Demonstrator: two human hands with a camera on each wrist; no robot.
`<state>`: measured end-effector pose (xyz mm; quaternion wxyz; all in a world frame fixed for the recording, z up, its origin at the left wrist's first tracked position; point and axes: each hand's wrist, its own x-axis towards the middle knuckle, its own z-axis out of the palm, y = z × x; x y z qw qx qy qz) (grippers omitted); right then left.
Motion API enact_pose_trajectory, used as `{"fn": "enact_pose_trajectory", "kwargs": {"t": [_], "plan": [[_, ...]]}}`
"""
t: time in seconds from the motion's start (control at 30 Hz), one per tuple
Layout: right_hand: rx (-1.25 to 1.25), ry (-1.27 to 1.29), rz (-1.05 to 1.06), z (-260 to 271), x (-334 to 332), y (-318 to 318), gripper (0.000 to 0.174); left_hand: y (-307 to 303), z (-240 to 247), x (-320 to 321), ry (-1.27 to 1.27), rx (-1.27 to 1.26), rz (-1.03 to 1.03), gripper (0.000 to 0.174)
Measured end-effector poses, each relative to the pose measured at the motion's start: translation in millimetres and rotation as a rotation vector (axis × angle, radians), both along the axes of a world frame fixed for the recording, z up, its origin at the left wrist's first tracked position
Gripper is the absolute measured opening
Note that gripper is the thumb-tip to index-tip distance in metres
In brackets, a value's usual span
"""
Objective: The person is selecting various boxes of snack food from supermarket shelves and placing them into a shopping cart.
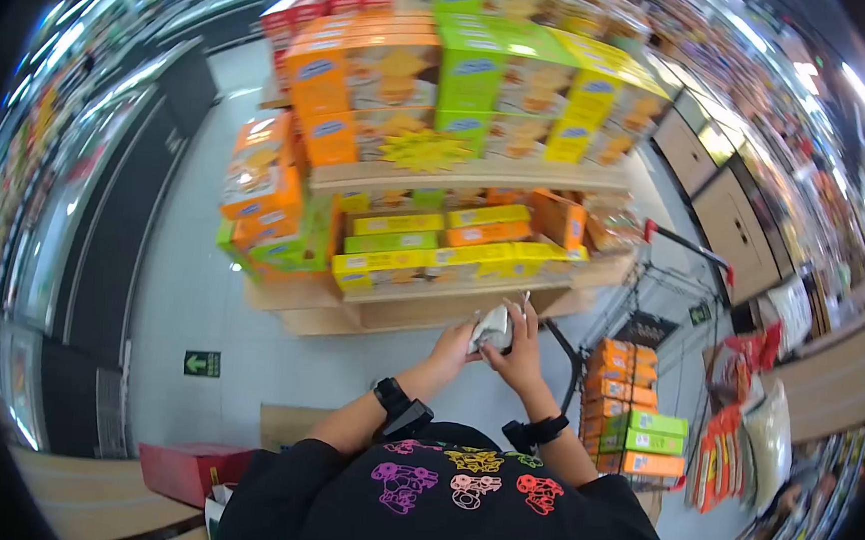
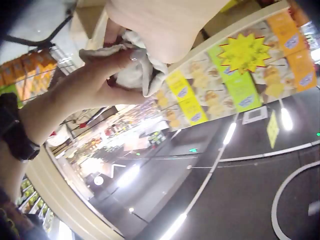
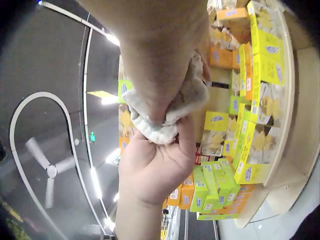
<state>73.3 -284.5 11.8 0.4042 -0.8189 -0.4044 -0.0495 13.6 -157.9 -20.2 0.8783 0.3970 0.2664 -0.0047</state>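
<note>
A crumpled whitish cloth (image 1: pixel 491 330) is bunched between my two hands, in front of my chest. My left hand (image 1: pixel 453 344) holds it from the left; in the right wrist view the left palm (image 3: pixel 156 170) lies under the cloth (image 3: pixel 192 95). On the other side my right hand (image 1: pixel 519 354) grips it, the thumb laid over the folds in the left wrist view. Part of the cloth is covered by the fingers. Both wrists wear black bands.
Ahead stands a wooden display shelf (image 1: pixel 479 176) stacked with orange, green and yellow boxes. To the right is a shopping cart (image 1: pixel 684 328) with orange and green boxes, beside filled bags (image 1: pixel 766 444). A red box (image 1: pixel 183 471) sits at the lower left, near dark cabinets (image 1: pixel 106 207).
</note>
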Motion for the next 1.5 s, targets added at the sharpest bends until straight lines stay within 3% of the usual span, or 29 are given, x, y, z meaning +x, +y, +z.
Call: {"fn": "enact_pose_trajectory", "kwargs": {"t": [0.23,0.33,0.4,0.47,0.53,0.6,0.67,0.7,0.8,0.9,0.93,1.07,1.2,1.3,1.4,1.5], "plan": [[-0.03,0.024,0.354,27,14,175,0.059,150,26,-25,-0.153,0.306,0.197,0.042],[0.039,0.079,0.426,12,9,234,0.052,211,39,-51,0.08,0.584,0.15,0.04],[0.036,0.166,0.464,-2,15,271,0.046,269,-8,-67,-0.298,1.146,0.366,0.036],[0.127,0.299,0.536,-10,19,305,0.031,310,29,-93,0.027,0.964,0.717,0.033],[0.191,0.814,0.583,-13,22,339,0.024,348,54,-112,0.073,0.984,1.032,0.033],[0.177,1.208,0.574,-7,22,365,0.028,399,26,-122,0.119,1.026,1.213,0.035],[0.084,1.473,0.534,12,21,386,0.039,428,19,-122,0.081,0.793,1.17,0.035],[0.016,1.467,0.499,14,20,398,0.044,437,17,-123,0.059,0.679,1.147,0.036],[-0.167,1.417,0.471,20,16,426,0.059,457,18,-128,0.044,0.461,0.863,0.035],[-0.241,1.484,0.549,9,20,449,0.062,451,35,-120,0.252,0.505,0.902,0.034],[-0.258,1.478,0.518,47,2,438,0.067,453,31,-118,0.172,0.508,0.928,0.033],[-0.421,1.514,0.634,32,6,441,0.064,456,24,-114,-0.004,0.509,1.029,0.034],[-0.282,1.608,0.612,39,-9,439,0.06,457,13,-113,0.086,0.741,1.097,0.042],[-0.085,1.753,0.61,48,-22,433,0.054,432,35,-119,0.026,0.7,1.099,0.046],[0.028,1.417,0.704,58,-33,409,0.055,398,64,-130,-0.105,0.642,1.131,0.043],[-0.066,1.494,0.711,36,-25,411,0.054,376,78,-140,-0.265,0.624,1.135,0.046]]}}
